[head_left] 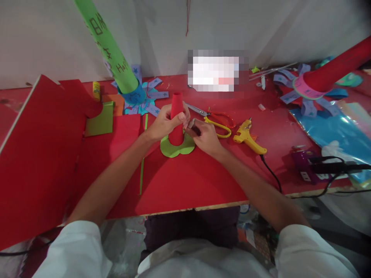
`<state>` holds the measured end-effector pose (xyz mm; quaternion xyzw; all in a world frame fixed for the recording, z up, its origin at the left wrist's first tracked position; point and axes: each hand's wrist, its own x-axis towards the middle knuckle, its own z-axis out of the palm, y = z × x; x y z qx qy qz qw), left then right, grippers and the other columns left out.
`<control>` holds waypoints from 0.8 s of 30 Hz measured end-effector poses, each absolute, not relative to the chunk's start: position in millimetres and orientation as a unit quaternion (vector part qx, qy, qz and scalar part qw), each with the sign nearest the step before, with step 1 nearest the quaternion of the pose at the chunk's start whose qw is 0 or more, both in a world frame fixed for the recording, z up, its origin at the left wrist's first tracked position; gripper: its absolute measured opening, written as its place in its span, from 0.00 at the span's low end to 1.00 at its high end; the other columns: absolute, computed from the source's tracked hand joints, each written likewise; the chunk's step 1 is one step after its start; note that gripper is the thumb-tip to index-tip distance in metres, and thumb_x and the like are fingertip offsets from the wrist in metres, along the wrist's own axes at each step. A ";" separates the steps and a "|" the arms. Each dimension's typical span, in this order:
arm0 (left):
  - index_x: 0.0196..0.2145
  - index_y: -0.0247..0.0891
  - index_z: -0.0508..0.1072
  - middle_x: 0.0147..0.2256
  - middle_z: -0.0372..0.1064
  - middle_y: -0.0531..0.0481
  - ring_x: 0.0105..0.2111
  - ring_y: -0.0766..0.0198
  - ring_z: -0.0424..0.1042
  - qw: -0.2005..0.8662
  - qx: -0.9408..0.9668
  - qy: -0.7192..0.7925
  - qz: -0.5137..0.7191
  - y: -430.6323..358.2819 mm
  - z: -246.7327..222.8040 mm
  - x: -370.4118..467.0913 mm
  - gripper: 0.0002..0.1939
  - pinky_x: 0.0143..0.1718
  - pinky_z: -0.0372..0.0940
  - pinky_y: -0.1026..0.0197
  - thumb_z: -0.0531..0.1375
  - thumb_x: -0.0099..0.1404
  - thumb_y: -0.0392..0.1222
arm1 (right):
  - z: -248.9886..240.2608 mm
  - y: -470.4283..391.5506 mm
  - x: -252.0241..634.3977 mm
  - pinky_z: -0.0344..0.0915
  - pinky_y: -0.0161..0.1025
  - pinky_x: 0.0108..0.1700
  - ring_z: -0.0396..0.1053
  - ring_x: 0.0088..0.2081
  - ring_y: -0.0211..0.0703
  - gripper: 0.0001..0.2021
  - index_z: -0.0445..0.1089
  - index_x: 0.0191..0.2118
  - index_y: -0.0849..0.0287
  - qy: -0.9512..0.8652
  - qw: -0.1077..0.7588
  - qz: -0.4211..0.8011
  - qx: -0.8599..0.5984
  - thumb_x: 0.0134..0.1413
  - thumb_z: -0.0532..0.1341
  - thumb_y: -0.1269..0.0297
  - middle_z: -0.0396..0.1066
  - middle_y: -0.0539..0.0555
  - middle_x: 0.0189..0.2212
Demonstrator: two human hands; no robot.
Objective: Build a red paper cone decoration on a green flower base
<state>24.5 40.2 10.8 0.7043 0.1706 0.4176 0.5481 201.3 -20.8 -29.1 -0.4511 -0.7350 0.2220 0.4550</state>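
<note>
A red paper cone with its tip cut off (176,133) stands upright on a green scalloped paper base (173,151) at the middle of the table. My left hand (165,122) is wrapped round the cone's upper half, thumb across its front. Close by on the right, the fingers of my right hand (204,136) are pinched together at the cone's side. Whatever they pinch, if anything, is too small to make out. Scissors with red and yellow handles (222,125) lie just beyond my right hand. A yellow glue gun (247,138) rests further right.
A tall green paper tube (114,54) stands at the back left, near a yellow glue stick (96,91). Green paper (100,122) and a large red board (37,162) are on the left. A red tube (339,71), blue plastic packet (321,129) and purple box (303,164) occupy the right.
</note>
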 end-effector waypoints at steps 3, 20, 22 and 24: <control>0.26 0.40 0.71 0.25 0.67 0.50 0.25 0.63 0.70 0.551 0.701 0.177 0.416 40.5 10.3 25.5 0.31 0.32 0.70 0.55 0.64 0.59 0.75 | -28.2 -20.3 198.7 0.63 0.41 0.36 0.68 0.29 0.42 0.14 0.66 0.31 0.53 -0.728 0.450 0.224 -0.467 0.68 0.60 0.53 0.71 0.51 0.27; 0.34 0.45 0.70 0.27 0.62 0.55 0.25 0.67 0.65 0.419 0.569 0.275 0.652 5.6 39.5 48.9 0.13 0.30 0.64 0.57 0.66 0.71 0.52 | -24.2 -21.8 222.5 0.67 0.42 0.32 0.69 0.28 0.42 0.17 0.72 0.41 0.53 -0.603 0.582 0.192 -0.511 0.69 0.59 0.45 0.74 0.52 0.30; 0.33 0.44 0.68 0.26 0.62 0.55 0.23 0.67 0.64 0.450 0.588 0.236 0.630 9.6 48.1 42.7 0.15 0.28 0.65 0.57 0.66 0.70 0.55 | -22.9 -23.8 223.7 0.66 0.41 0.30 0.68 0.27 0.41 0.17 0.72 0.43 0.52 -0.594 0.589 0.190 -0.514 0.69 0.59 0.44 0.73 0.51 0.29; 0.31 0.44 0.67 0.23 0.62 0.56 0.21 0.66 0.65 0.473 0.621 0.216 0.586 12.8 52.3 36.4 0.20 0.26 0.65 0.57 0.66 0.68 0.59 | -21.1 -26.3 223.9 0.65 0.41 0.29 0.67 0.26 0.41 0.16 0.72 0.43 0.52 -0.594 0.589 0.189 -0.514 0.69 0.59 0.44 0.72 0.51 0.29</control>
